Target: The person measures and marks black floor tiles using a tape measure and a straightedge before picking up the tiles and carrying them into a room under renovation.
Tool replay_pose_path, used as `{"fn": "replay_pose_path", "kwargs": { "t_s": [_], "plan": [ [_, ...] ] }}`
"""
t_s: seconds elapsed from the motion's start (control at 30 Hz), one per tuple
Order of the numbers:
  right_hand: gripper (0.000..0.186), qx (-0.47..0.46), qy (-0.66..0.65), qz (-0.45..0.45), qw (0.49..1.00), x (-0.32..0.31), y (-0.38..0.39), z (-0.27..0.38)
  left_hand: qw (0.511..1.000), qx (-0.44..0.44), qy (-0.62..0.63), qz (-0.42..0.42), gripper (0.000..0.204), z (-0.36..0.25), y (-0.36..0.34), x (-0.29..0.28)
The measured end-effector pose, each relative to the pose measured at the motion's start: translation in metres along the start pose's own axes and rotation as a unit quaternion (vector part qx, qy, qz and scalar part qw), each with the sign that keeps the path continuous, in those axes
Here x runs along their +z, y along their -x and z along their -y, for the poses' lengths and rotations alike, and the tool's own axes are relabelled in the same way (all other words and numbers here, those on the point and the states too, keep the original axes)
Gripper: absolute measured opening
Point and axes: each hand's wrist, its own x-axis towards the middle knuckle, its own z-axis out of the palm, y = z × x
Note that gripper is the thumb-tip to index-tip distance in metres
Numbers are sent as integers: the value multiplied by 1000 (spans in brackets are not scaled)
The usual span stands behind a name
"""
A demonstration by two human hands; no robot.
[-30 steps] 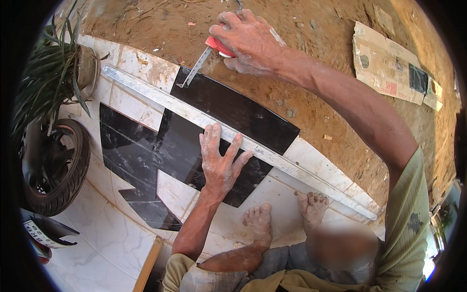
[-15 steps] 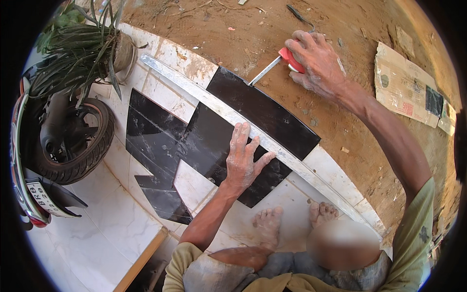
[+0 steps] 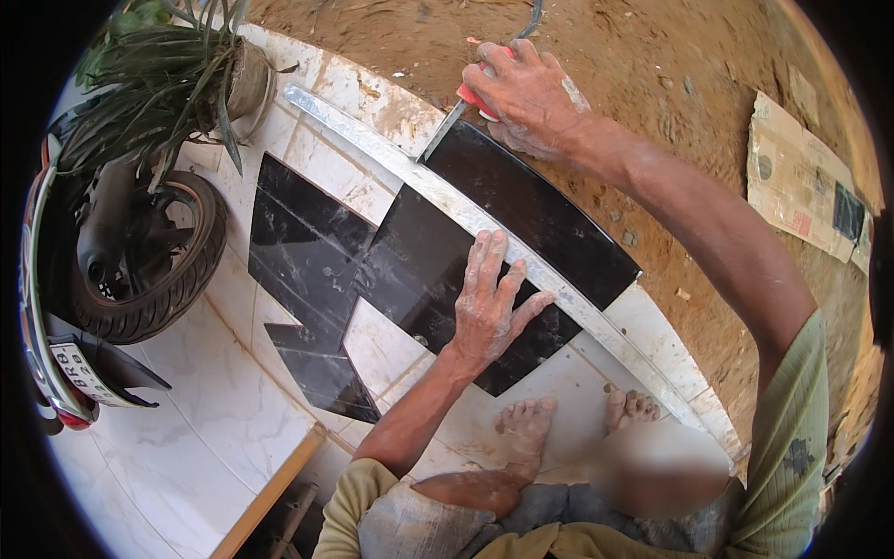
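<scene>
Floor: white marble-look tiles (image 3: 214, 410) formed the paved area, bordered on the far side by bare brown earth (image 3: 652, 84).
Black tile: a glossy black rectangular tile (image 3: 549, 219) lay flat at the paved edge, its far side overhanging the earth; it showed faint pale veining and a clean, unbroken surface.
Other black pieces: three further black cut pieces (image 3: 298, 242) lay just beside it on the white tiles, one of them a narrow offcut nearest the person.
Straightedge: one long silvery metal straightedge (image 3: 372, 149) ran diagonally across the black tile, touching its top face.
Scooter: one parked scooter's rear wheel (image 3: 154, 270) stood at the left, near one potted plant (image 3: 177, 74).
Cardboard: one flattened cardboard piece (image 3: 805, 191) lay on the earth, well apart from the tile.
Left hand: the left hand (image 3: 489, 307) was spread flat, fingers open, pressing down on the straightedge and the black tile.
Right hand: the right hand (image 3: 531, 98) was closed around a red-handled cutting tool (image 3: 470, 98), whose metal tip (image 3: 438, 140) touched the tile's far corner beside the straightedge.
Feet: two bare feet (image 3: 526, 429) rested on the white tiles just behind the tile.
</scene>
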Motion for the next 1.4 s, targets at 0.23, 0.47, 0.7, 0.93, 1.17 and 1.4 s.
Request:
{"fn": "replay_pose_path", "kwargs": {
  "t_s": [0.23, 0.47, 0.7, 0.93, 1.17, 1.4],
  "plan": [
    [50, 21, -13, -27, 999, 5, 4, -3, 1000, 0, 11, 0, 55, -2, -1, 2],
    [50, 13, -14, -7, 1000, 6, 1, -2, 1000, -5, 0, 6, 57, -3, -3, 0],
    [48, 11, -39, -1, 999, 6, 0, -4, 1000, -5, 4, 13, 57, -3, -3, 0],
    [49, 42, -23, -9, 999, -1, 9, -12, 1000, 11, -8, 18, 56, 2, 1, 2],
    [65, 63, -37, -19, 997, -92, 114, -44, 999, 24, -12, 32, 60, 5, 2, -5],
    [58, 119, -27, 91, 988, -128, 222, -16, 998, 38, -24, 36, 51, 9, 3, -6]
  ]
}}
